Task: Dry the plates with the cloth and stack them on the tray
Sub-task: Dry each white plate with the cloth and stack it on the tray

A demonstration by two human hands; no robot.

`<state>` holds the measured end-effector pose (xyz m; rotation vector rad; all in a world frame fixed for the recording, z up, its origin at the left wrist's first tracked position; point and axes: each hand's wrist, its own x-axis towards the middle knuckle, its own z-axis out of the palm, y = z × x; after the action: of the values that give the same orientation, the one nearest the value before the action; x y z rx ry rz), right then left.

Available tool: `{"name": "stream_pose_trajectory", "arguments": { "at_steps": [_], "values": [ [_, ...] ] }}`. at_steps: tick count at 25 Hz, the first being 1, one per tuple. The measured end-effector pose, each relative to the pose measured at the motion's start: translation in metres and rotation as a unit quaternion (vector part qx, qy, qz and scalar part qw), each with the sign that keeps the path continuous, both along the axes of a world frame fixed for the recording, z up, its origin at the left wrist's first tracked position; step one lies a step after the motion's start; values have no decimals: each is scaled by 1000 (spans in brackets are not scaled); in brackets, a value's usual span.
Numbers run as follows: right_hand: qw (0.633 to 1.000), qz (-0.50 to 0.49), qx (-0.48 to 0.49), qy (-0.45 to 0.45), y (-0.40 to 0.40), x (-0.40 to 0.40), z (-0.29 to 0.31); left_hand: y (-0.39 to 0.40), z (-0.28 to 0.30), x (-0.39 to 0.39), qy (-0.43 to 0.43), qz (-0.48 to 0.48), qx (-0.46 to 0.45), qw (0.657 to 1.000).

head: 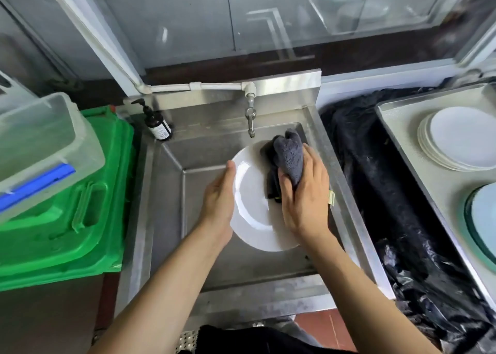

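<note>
Over the steel sink I hold a white plate [252, 200]. My left hand [218, 200] grips its left rim, thumb on top. My right hand [304, 192] holds a dark grey cloth [288, 153] bunched in its fingers and presses it on the plate's right side. At the far right a stack of white plates [456, 139] lies on a pale tray [402, 128].
The tap [251, 117] hangs over the sink [193, 149], a dark soap bottle [158, 125] at its back left corner. A green bin [67, 219] with a clear tub [40, 144] is left. Black plastic sheet [375, 179] lies right of the sink. A bluish glass plate [483, 219] sits at the right edge.
</note>
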<state>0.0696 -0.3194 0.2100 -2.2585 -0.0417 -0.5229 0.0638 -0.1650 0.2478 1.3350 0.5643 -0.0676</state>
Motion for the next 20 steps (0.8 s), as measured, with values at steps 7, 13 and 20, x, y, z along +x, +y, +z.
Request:
{"name": "stream_pose_trajectory", "arguments": {
  "at_steps": [7, 13, 20],
  "values": [
    [981, 188, 55, 12, 63, 0, 19, 20, 18, 8, -2, 25, -34, 999],
    [988, 80, 108, 70, 69, 11, 23, 41, 23, 5, -2, 36, -17, 999],
    [988, 145, 42, 20, 81, 8, 28, 59, 28, 11, 1, 54, -49, 997]
  ]
}}
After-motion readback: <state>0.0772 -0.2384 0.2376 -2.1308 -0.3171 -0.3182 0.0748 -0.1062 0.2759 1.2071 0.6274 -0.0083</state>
